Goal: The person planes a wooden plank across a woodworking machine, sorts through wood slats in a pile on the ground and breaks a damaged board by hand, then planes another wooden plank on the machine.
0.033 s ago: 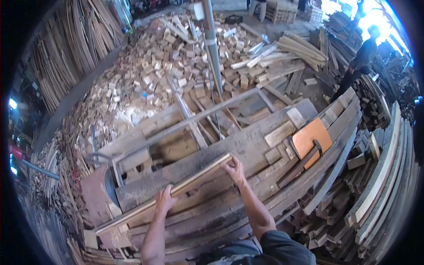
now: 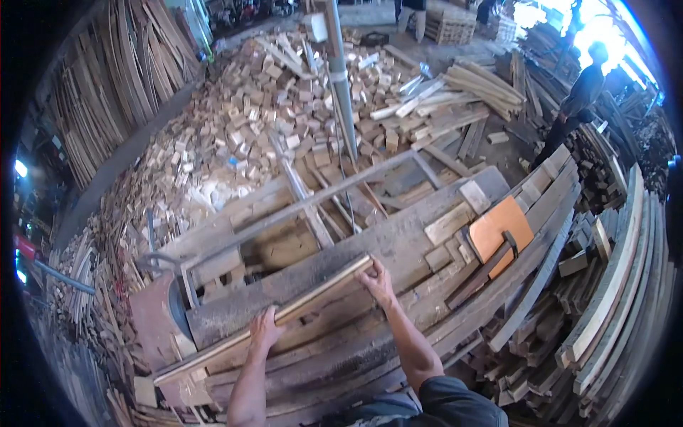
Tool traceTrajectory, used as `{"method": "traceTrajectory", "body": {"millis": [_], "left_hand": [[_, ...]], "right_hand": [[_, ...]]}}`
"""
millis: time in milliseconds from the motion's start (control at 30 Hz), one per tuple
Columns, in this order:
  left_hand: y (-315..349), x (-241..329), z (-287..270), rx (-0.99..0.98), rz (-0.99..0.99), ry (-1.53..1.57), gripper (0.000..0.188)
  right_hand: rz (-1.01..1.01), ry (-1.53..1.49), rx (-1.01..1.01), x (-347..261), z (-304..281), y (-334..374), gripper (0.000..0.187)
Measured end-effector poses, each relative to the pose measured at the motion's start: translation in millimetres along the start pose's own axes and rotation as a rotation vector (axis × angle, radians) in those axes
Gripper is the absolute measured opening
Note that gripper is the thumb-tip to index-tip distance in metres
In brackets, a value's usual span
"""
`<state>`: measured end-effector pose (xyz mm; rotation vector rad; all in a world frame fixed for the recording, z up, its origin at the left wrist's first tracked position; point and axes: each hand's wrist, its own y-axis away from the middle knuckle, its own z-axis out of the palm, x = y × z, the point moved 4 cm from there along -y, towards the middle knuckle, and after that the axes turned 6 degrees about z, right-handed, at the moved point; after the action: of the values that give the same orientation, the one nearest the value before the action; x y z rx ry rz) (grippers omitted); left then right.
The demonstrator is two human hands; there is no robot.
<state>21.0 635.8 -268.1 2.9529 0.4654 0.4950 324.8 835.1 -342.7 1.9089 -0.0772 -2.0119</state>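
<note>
A long, narrow wooden plank (image 2: 324, 288) lies slantwise across the bench, its low end at the left and its other end near the middle. My left hand (image 2: 265, 329) is closed around it partway along. Close to its upper right end, my right hand (image 2: 377, 282) grips the same plank between thumb and fingers. Under and beyond it runs the worn, dark bench top (image 2: 398, 238). To the right of my right hand, a hammer (image 2: 491, 265) with a dark head rests partly on an orange sheet (image 2: 500, 226), beside several short wood blocks (image 2: 449, 222).
A big heap of wood offcuts (image 2: 242, 121) lies beyond the bench, with a metal post (image 2: 341, 92) in front of it. Long curved-looking timbers (image 2: 612, 277) are stacked at the right. A reddish metal housing (image 2: 151, 302) stands left. A person (image 2: 580, 99) stands at the far right.
The view has shifted very slightly. Both hands keep their hold on the plank, which is in nearly the same place.
</note>
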Motion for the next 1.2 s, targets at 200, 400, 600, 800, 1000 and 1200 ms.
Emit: {"method": "traceTrajectory", "body": {"millis": [200,400,600,800,1000,1200], "left_hand": [[17.0,-17.6,-5.4,0.138,0.086,-0.011,0.068],[30.8,-29.7,-1.2,0.228,0.088,-0.073,0.057],[24.5,-53.5,17.7,0.17,0.14,-0.03,0.054],[17.3,-51.5,18.2,0.164,0.157,-0.044,0.054],[2.4,-7.4,-23.5,-0.085,0.072,-0.043,0.054],[-52.0,62.7,1.9,-0.452,0.284,0.307,0.062]], "right_hand": [[-0.029,0.052,-0.035,-3.0,0.8,1.5,0.049],[-0.019,-0.011,-0.015,-4.1,8.1,5.8,0.046],[0.05,-0.074,-0.045,-8.5,11.9,9.5,0.045],[0.051,-0.046,-0.032,-12.2,4.7,-4.2,0.074],[-0.3,0.641,0.388,-64.8,-11.4,33.0,0.053],[-0.601,0.843,0.432,-73.9,-37.2,148.6,0.055]]}}
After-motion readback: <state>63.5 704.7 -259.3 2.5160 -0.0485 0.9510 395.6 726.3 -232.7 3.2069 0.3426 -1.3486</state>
